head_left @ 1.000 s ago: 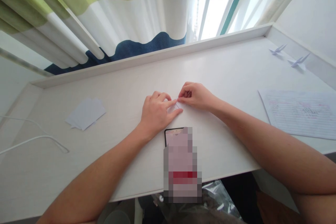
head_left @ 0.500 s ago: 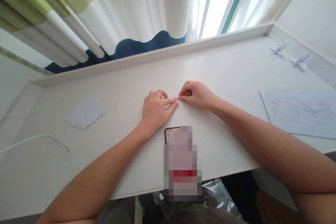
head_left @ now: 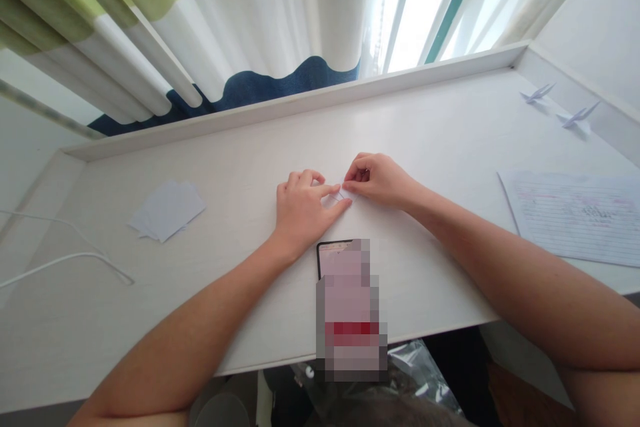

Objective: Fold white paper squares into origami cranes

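A small folded piece of white paper (head_left: pixel 341 194) lies on the white desk (head_left: pixel 240 240) between my two hands. My left hand (head_left: pixel 303 210) presses it with thumb and index finger pinched at its left side, the other fingers curled. My right hand (head_left: pixel 377 179) pinches its right edge with fingers curled tight. Most of the paper is hidden under my fingertips.
A phone (head_left: pixel 345 293) lies just in front of my hands near the desk edge. A stack of white paper squares (head_left: pixel 167 210) sits at the left, a white cable (head_left: pixel 65 260) beyond it. A lined sheet (head_left: pixel 575 217) and two paper cranes (head_left: pixel 537 93) (head_left: pixel 577 115) lie at the right.
My left thumb and index finger have shifted slightly on the paper, sliding along it and closing over it again. My right hand has stayed pinched in place.
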Available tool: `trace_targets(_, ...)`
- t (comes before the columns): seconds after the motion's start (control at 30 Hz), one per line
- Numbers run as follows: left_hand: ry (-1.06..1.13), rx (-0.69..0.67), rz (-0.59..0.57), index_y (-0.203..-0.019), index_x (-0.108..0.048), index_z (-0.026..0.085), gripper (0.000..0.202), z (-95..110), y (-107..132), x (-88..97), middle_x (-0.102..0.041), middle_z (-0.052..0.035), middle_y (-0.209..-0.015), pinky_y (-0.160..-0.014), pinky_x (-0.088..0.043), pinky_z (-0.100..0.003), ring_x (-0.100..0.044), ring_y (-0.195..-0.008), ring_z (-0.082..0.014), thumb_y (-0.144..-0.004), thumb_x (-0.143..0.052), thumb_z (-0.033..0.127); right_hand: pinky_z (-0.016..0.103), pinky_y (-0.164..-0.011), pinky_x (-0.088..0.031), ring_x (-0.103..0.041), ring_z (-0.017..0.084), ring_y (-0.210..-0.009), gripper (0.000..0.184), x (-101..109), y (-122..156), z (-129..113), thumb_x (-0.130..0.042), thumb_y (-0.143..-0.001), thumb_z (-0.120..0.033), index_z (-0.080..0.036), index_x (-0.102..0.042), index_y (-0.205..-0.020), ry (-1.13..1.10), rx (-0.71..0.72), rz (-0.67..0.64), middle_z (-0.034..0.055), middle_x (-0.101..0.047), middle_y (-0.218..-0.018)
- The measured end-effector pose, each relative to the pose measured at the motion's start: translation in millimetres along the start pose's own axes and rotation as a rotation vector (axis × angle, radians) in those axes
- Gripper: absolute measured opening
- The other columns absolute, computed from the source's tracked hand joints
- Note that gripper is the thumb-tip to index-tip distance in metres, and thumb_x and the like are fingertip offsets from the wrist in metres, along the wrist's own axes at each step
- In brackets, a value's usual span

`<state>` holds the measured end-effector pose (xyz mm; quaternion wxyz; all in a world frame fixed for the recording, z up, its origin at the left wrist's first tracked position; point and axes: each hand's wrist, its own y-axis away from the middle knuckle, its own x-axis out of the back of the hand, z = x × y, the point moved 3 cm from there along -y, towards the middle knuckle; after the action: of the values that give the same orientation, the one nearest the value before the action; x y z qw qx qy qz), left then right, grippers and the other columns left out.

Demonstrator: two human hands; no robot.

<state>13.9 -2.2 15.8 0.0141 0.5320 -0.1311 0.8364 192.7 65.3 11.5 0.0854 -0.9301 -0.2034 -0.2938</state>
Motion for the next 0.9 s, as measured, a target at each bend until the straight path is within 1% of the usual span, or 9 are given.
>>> trace_targets(0.17, -0.077, -0.041, -0.007, -0.116, -0.085, 0.034, 0.031, 0.5, 2.3, 1.0, -0.075, -0.0075, -0.128, -0.104, -0.043, -0.053, -0.060, -0.121, -0.0333, -0.096, -0.077, 0.056, 0.034, -0.073, -0.051, -0.062, 0.016, -0.072, 0.008, 0.3, 0.3, 1.1, -0.075, -0.080, -0.021, -0.018, -0.076, -0.073, -0.008, 0.001, 0.002, 0.0053, -0.070, -0.090)
trace_targets(0.27, -0.140, -0.077, -0.006, -0.119, -0.084, 0.033, 0.036, 0.4, 3.6, 0.7, -0.075, -0.0082, -0.132, -0.104, -0.042, -0.053, -0.060, -0.123, -0.0346, -0.099, -0.072, 0.060, 0.035, -0.074, -0.052, -0.062, 0.016, -0.072, 0.009, 0.1, 0.3, 2.1, -0.076, -0.081, -0.023, -0.019, -0.075, -0.072, -0.013, -0.007, 0.000, 0.0052, -0.071, -0.090)
trace_targets(0.4, -0.167, -0.080, 0.017, -0.140, -0.075, 0.029, 0.054, -0.3, 4.0, 1.0, -0.076, -0.0116, -0.131, -0.105, -0.042, -0.052, -0.060, -0.122, -0.0354, -0.097, -0.074, 0.061, 0.036, -0.073, -0.052, -0.062, 0.016, -0.071, 0.009, -0.5, 0.6, 3.4, -0.076, -0.081, -0.024, -0.020, -0.075, -0.073, -0.018, -0.007, -0.001, 0.0047, -0.071, -0.091)
trace_targets(0.43, -0.161, -0.077, 0.021, -0.143, -0.073, 0.030, 0.055, -0.5, 4.1, 1.0, -0.076, -0.0111, -0.129, -0.104, -0.042, -0.052, -0.060, -0.121, -0.0349, -0.097, -0.075, 0.060, 0.036, -0.073, -0.053, -0.062, 0.016, -0.071, 0.009, -0.5, 0.7, 3.7, -0.076, -0.081, -0.024, -0.020, -0.075, -0.073, -0.021, -0.007, 0.001, 0.0046, -0.071, -0.091)
trace_targets(0.47, -0.153, -0.080, 0.022, -0.141, -0.075, 0.032, 0.051, -0.7, 4.3, 0.7, -0.076, -0.0098, -0.128, -0.103, -0.043, -0.051, -0.060, -0.120, -0.0340, -0.097, -0.075, 0.059, 0.036, -0.073, -0.053, -0.062, 0.015, -0.071, 0.009, -0.5, 0.8, 3.9, -0.076, -0.081, -0.024, -0.020, -0.075, -0.073, -0.024, -0.007, 0.002, 0.0046, -0.071, -0.091)
trace_targets(0.53, -0.136, -0.099, 0.014, -0.127, -0.081, 0.037, 0.035, -0.9, 4.9, -0.5, -0.077, -0.0063, -0.127, -0.101, -0.043, -0.049, -0.060, -0.118, -0.0321, -0.099, -0.073, 0.056, 0.036, -0.073, -0.053, -0.062, 0.015, -0.071, 0.008, -0.2, 1.0, 3.9, -0.075, -0.081, -0.023, -0.020, -0.075, -0.073, -0.025, -0.005, 0.005, 0.0046, -0.071, -0.091)
trace_targets(0.6, -0.130, -0.116, 0.007, -0.116, -0.085, 0.038, 0.026, -1.1, 5.7, -1.7, -0.077, -0.0045, -0.126, -0.100, -0.043, -0.048, -0.060, -0.118, -0.0314, -0.101, -0.071, 0.055, 0.035, -0.073, -0.053, -0.062, 0.016, -0.072, 0.008, 0.2, 1.1, 3.3, -0.074, -0.081, -0.022, -0.020, -0.075, -0.073, -0.017, -0.005, 0.007, 0.0046, -0.071, -0.090)
trace_targets(0.8, -0.180, -0.147, 0.000, -0.113, -0.085, 0.034, 0.030, 1.7, 6.7, -1.1, -0.078, -0.0054, -0.127, -0.098, -0.043, -0.048, -0.062, -0.118, -0.0307, -0.105, -0.065, 0.055, 0.035, -0.072, -0.053, -0.063, 0.016, -0.072, 0.008, -1.4, 1.3, -0.6, -0.073, -0.080, -0.019, -0.019, -0.075, -0.072, 0.004, -0.025, 0.017, 0.0049, -0.071, -0.090)
trace_targets(0.9, -0.181, -0.144, 0.003, -0.111, -0.085, 0.033, 0.028, 2.8, 6.2, -0.2, -0.079, -0.0057, -0.126, -0.096, -0.043, -0.048, -0.063, -0.118, -0.0306, -0.104, -0.068, 0.054, 0.035, -0.072, -0.053, -0.063, 0.016, -0.072, 0.009, -0.4, 1.5, -0.4, -0.073, -0.080, -0.019, -0.019, -0.074, -0.071, -0.001, -0.026, 0.022, 0.0049, -0.072, -0.090)
